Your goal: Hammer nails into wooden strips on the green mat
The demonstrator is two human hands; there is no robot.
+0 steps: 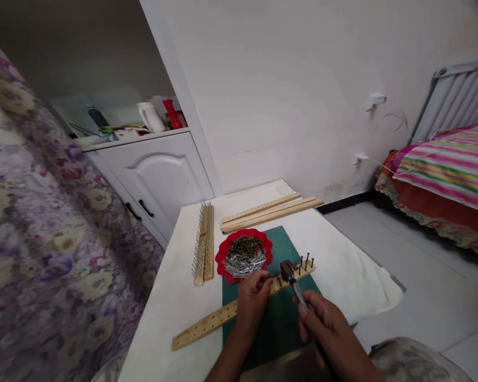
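My right hand [318, 318] is wrapped round the handle of a hammer [297, 289], whose dark head is over a drilled wooden strip [207, 324]. Several dark nails [307, 260] stand upright in the right end of that strip. Fingers pinched together, my left hand [253, 297] is at the strip's middle, left of the hammer head; a small dark nail shows at its fingertips, mostly hidden. The strip lies slantwise across a green mat [281, 239]. Just beyond my left hand, a red scalloped bowl [223, 252] holds many silver and dark nails [245, 255].
Two strips bristling with nails [204, 249] lie at the left of the white-covered table [159, 318]. More wooden strips [271, 212] lie at the back. A floral curtain [63, 239] hangs at left, a white cabinet [163, 180] stands behind, and a bed [450, 170] is at right.
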